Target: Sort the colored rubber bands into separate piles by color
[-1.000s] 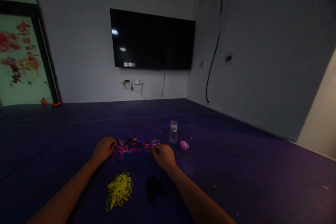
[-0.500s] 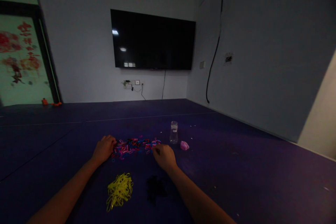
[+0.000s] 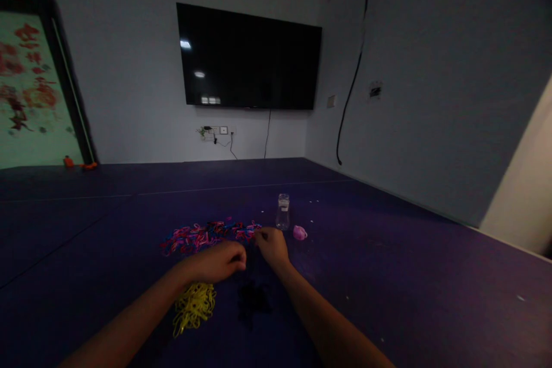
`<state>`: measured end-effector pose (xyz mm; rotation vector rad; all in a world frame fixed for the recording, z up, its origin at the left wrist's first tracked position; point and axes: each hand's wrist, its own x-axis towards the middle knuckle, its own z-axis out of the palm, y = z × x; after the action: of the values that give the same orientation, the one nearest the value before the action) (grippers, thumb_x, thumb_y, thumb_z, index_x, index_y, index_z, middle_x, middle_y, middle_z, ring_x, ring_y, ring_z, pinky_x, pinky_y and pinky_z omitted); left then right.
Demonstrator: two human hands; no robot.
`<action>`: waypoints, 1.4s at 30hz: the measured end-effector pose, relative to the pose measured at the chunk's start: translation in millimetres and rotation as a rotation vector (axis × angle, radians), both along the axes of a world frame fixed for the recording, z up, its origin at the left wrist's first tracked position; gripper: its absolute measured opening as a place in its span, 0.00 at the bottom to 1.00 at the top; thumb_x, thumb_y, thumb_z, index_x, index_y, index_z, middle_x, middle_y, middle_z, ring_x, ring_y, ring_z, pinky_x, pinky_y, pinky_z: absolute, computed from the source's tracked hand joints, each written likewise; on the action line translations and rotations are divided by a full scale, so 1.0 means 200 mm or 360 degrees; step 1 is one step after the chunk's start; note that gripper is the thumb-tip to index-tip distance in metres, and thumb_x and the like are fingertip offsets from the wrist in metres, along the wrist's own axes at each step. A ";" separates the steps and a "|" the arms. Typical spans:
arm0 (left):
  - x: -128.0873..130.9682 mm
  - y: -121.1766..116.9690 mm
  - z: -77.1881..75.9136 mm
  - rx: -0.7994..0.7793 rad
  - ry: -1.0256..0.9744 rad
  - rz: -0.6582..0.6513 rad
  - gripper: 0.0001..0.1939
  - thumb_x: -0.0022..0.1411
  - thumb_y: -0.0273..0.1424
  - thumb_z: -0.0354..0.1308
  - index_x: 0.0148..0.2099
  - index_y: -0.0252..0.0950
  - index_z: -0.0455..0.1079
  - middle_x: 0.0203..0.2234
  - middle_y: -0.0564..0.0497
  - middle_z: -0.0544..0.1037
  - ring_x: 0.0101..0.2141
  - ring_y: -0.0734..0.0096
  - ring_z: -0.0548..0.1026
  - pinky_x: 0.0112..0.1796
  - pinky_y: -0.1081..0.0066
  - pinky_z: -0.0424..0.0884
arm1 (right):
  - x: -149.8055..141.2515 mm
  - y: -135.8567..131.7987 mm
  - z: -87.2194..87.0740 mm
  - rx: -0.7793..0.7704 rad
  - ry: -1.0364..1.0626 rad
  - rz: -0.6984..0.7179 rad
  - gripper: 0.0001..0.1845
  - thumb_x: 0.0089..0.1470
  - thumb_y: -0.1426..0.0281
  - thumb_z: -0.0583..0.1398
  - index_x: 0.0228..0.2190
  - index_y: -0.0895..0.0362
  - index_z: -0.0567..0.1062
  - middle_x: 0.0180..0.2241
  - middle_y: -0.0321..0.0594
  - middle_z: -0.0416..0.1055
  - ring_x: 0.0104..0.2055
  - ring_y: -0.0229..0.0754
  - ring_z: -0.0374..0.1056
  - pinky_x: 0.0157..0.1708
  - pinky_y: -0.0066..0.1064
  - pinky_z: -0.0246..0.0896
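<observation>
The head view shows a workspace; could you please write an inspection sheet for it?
Surface: dark purple floor, faint seams.
Job's things: multicoloured bands, piled loosely; yellow bands, heaped; black heap, details too dark; clear bottle, upright; pink plastic piece, beside the bottle.
Clutter: small white specks, scattered.
Hands: left hand curled, nearest the yellow bands; right hand at the multicoloured pile's right end; any hold unclear.
Cables: black cable hanging along the right wall; thin dark wires below the television.
Surroundings: grey walls, wall-mounted television.

Hands [image 3: 219,261] near multicoloured bands [image 3: 202,237], yellow bands [image 3: 194,306], clear bottle [image 3: 283,213], pink lid [image 3: 299,233], purple surface [image 3: 388,287]
</observation>
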<state>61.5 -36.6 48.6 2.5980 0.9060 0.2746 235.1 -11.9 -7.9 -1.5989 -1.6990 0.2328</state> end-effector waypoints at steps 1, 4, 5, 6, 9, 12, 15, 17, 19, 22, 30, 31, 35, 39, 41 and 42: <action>0.02 -0.03 0.00 -0.0018 0.0005 -0.0041 0.05 0.56 0.29 0.49 0.32 0.37 0.66 0.29 0.54 0.71 0.31 0.74 0.68 0.32 0.75 0.62 | 0.00 0.00 0.00 0.0005 -0.0021 -0.0004 0.16 0.53 0.67 0.51 0.22 0.58 0.75 0.21 0.37 0.72 0.23 0.34 0.65 0.21 0.22 0.46; 0.06 -0.09 -0.02 -0.0073 0.0019 -0.0095 0.05 0.54 0.28 0.51 0.31 0.37 0.68 0.28 0.53 0.73 0.30 0.73 0.69 0.31 0.76 0.62 | -0.02 -0.03 0.02 0.0033 -0.0132 -0.0026 0.16 0.52 0.66 0.52 0.21 0.56 0.75 0.21 0.36 0.72 0.23 0.34 0.64 0.20 0.23 0.44; 0.06 -0.10 -0.02 -0.0099 0.0025 -0.0097 0.05 0.53 0.28 0.52 0.30 0.37 0.69 0.27 0.53 0.74 0.29 0.73 0.69 0.30 0.76 0.62 | -0.03 -0.03 0.02 0.0040 -0.0170 -0.0036 0.15 0.52 0.66 0.52 0.21 0.56 0.75 0.21 0.36 0.72 0.23 0.34 0.64 0.20 0.23 0.44; 0.06 -0.10 -0.03 -0.0125 0.0027 -0.0096 0.05 0.52 0.27 0.52 0.29 0.36 0.70 0.27 0.53 0.74 0.28 0.73 0.70 0.29 0.76 0.62 | -0.03 -0.04 0.03 0.0044 -0.0200 -0.0044 0.15 0.52 0.66 0.52 0.22 0.56 0.75 0.21 0.36 0.72 0.23 0.34 0.64 0.20 0.23 0.43; 0.06 -0.09 -0.03 -0.0157 0.0002 -0.0069 0.06 0.52 0.27 0.53 0.28 0.36 0.71 0.26 0.53 0.75 0.27 0.74 0.70 0.29 0.76 0.62 | -0.04 -0.05 0.04 0.0036 -0.0241 -0.0050 0.16 0.53 0.65 0.51 0.22 0.55 0.75 0.22 0.36 0.72 0.23 0.34 0.64 0.21 0.24 0.43; 0.05 -0.08 -0.02 -0.0136 -0.0034 -0.0012 0.06 0.52 0.28 0.53 0.29 0.36 0.72 0.26 0.53 0.76 0.28 0.73 0.71 0.29 0.76 0.63 | -0.04 -0.05 0.03 0.0033 -0.0237 -0.0030 0.17 0.54 0.65 0.51 0.22 0.55 0.75 0.21 0.36 0.72 0.23 0.34 0.64 0.21 0.24 0.44; 0.04 -0.06 0.00 -0.0130 -0.0094 0.0104 0.05 0.51 0.29 0.55 0.28 0.35 0.71 0.25 0.53 0.75 0.28 0.72 0.71 0.30 0.75 0.63 | -0.04 -0.04 0.03 0.0045 -0.0236 -0.0029 0.17 0.54 0.65 0.51 0.21 0.56 0.75 0.20 0.37 0.71 0.23 0.34 0.65 0.21 0.24 0.43; 0.05 -0.04 0.00 -0.0100 -0.0166 0.0189 0.05 0.51 0.30 0.54 0.28 0.35 0.70 0.26 0.52 0.75 0.29 0.71 0.71 0.31 0.74 0.64 | -0.04 -0.04 0.02 0.0047 -0.0241 -0.0041 0.18 0.54 0.65 0.51 0.21 0.56 0.75 0.21 0.37 0.71 0.24 0.34 0.65 0.20 0.24 0.42; 0.05 -0.02 -0.02 -0.0085 -0.0236 0.0224 0.06 0.53 0.28 0.51 0.31 0.35 0.69 0.28 0.52 0.75 0.32 0.70 0.71 0.34 0.73 0.64 | -0.04 -0.04 0.02 0.0044 -0.0249 -0.0053 0.17 0.54 0.64 0.51 0.21 0.56 0.75 0.21 0.37 0.71 0.24 0.34 0.65 0.20 0.24 0.41; 0.06 -0.01 -0.06 -0.0148 -0.0312 0.0206 0.10 0.54 0.25 0.47 0.35 0.36 0.69 0.33 0.51 0.75 0.36 0.71 0.71 0.39 0.73 0.64 | -0.04 -0.05 0.02 0.0044 -0.0246 -0.0046 0.17 0.53 0.64 0.51 0.22 0.56 0.75 0.21 0.37 0.71 0.23 0.34 0.65 0.20 0.24 0.41; 0.09 -0.06 -0.10 -0.0463 -0.0339 0.0058 0.12 0.56 0.24 0.45 0.36 0.35 0.69 0.31 0.51 0.76 0.33 0.73 0.72 0.36 0.74 0.66 | -0.03 -0.05 0.03 0.0080 -0.0207 -0.0012 0.16 0.53 0.65 0.51 0.21 0.56 0.75 0.20 0.36 0.71 0.22 0.33 0.64 0.20 0.23 0.42; 0.09 -0.05 -0.09 -0.0440 -0.0359 0.0065 0.12 0.56 0.25 0.45 0.36 0.35 0.69 0.31 0.51 0.76 0.33 0.73 0.72 0.36 0.74 0.66 | -0.03 -0.05 0.03 0.0080 -0.0205 -0.0009 0.16 0.53 0.65 0.51 0.21 0.56 0.75 0.20 0.37 0.71 0.23 0.33 0.64 0.20 0.23 0.42; 0.03 0.05 -0.06 0.0034 -0.0429 0.0384 0.11 0.56 0.25 0.45 0.32 0.35 0.70 0.31 0.50 0.76 0.35 0.70 0.72 0.38 0.72 0.65 | -0.03 -0.04 0.02 0.0078 -0.0213 0.0000 0.16 0.53 0.65 0.52 0.21 0.56 0.75 0.20 0.37 0.71 0.22 0.33 0.64 0.20 0.24 0.42; -0.12 0.20 -0.06 0.0615 -0.0320 0.0718 0.11 0.56 0.25 0.47 0.30 0.35 0.71 0.31 0.48 0.76 0.37 0.65 0.71 0.41 0.67 0.63 | -0.03 -0.03 0.02 0.0086 -0.0232 -0.0040 0.16 0.52 0.65 0.53 0.20 0.56 0.74 0.20 0.37 0.71 0.22 0.34 0.63 0.20 0.24 0.42; -0.21 0.27 -0.09 0.0704 -0.0265 0.0766 0.10 0.56 0.28 0.48 0.31 0.36 0.71 0.32 0.48 0.76 0.36 0.65 0.71 0.40 0.67 0.63 | -0.03 -0.03 0.02 0.0092 -0.0235 -0.0045 0.16 0.52 0.66 0.52 0.20 0.56 0.74 0.19 0.36 0.70 0.22 0.34 0.63 0.20 0.24 0.42; -0.25 0.29 -0.11 0.0717 -0.0243 0.0764 0.09 0.56 0.29 0.49 0.32 0.37 0.72 0.33 0.48 0.76 0.37 0.65 0.71 0.39 0.68 0.64 | -0.03 -0.04 0.02 0.0095 -0.0234 -0.0042 0.16 0.52 0.66 0.52 0.19 0.56 0.74 0.19 0.36 0.70 0.22 0.33 0.63 0.20 0.24 0.42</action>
<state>12.3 21.6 25.6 2.6488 1.5510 0.8832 228.8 -19.0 -4.3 -1.6270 -1.7773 0.0514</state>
